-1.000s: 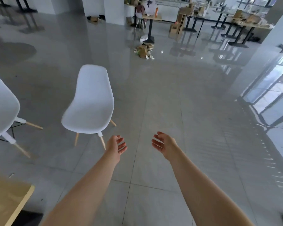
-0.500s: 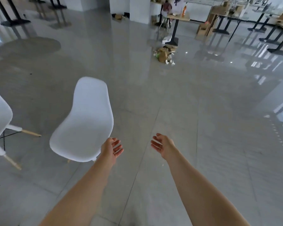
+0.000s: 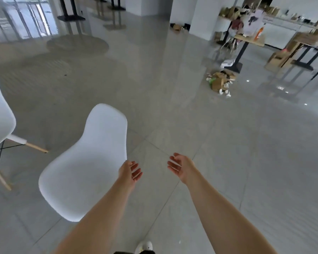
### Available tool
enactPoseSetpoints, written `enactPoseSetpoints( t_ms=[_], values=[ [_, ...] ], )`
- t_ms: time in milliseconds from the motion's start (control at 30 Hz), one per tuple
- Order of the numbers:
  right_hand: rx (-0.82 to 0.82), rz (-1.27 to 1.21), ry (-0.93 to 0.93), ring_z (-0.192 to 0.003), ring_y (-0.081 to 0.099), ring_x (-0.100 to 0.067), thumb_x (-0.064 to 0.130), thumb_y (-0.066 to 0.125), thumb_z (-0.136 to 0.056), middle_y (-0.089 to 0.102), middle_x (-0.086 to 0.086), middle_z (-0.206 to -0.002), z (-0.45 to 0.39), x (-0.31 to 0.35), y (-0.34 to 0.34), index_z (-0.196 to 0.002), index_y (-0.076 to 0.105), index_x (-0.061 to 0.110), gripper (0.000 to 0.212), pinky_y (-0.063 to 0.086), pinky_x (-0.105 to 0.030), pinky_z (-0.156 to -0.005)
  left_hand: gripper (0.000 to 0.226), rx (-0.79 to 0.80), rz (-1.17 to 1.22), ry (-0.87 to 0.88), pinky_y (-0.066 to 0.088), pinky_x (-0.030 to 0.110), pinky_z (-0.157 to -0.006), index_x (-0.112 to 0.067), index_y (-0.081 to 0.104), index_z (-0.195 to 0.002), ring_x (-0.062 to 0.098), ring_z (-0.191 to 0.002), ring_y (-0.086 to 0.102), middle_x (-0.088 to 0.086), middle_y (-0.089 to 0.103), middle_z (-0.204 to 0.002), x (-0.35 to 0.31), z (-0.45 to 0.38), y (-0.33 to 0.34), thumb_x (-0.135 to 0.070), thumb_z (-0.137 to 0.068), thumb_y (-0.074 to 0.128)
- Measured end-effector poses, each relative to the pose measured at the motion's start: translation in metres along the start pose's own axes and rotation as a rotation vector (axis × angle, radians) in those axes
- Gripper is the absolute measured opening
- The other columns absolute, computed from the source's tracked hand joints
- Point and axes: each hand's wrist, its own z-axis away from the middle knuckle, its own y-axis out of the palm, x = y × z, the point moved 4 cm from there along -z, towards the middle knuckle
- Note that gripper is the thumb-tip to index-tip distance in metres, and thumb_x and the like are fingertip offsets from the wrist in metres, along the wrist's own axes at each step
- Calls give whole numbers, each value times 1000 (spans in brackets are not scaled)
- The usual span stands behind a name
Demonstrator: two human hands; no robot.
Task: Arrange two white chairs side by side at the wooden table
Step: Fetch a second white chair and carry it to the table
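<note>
A white shell chair (image 3: 84, 165) stands on the tiled floor just left of my arms, its back pointing away from me. My left hand (image 3: 129, 170) hovers open at the chair's right edge, fingers apart, palm turned inward, holding nothing. My right hand (image 3: 180, 166) is open too, over bare floor to the right of the chair. A second white chair (image 3: 0, 116) with wooden legs stands at the far left, partly cut off by the frame. The wooden table is out of view.
A pile of cardboard scraps (image 3: 220, 81) lies on the floor ahead right, below a black-legged table (image 3: 248, 41) loaded with clutter. More tables and boxes (image 3: 283, 57) fill the far right. White pillars (image 3: 200, 13) stand behind. My shoe (image 3: 145, 247) shows at the bottom.
The view has swung left and closer; the near chair now lies right beside my left hand. The wooden table corner has left the frame. Both hands stay open.
</note>
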Motion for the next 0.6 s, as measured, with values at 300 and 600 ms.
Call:
enactPoseSetpoints(
  t_ms=[300,600],
  values=[
    [129,85,31,-81,64,-24,4,44,-92,64,-7,-95,-140,135,48,-100,59,10,19,53,-35,-63,24,-64,120,33,47,42,-84,-4,54,-108,30,-96,56,12,59,-108,-66,-89,130,-13,-94,37],
    [334,354,122,-75,60,-25,1,41,-94,61,-9,-88,-278,246,117,-96,58,8,18,50,-35,-65,22,-298,476,76,46,42,-83,-6,56,-89,29,-93,56,11,59,-103,-101,-164,206,-12,-94,36]
  ],
)
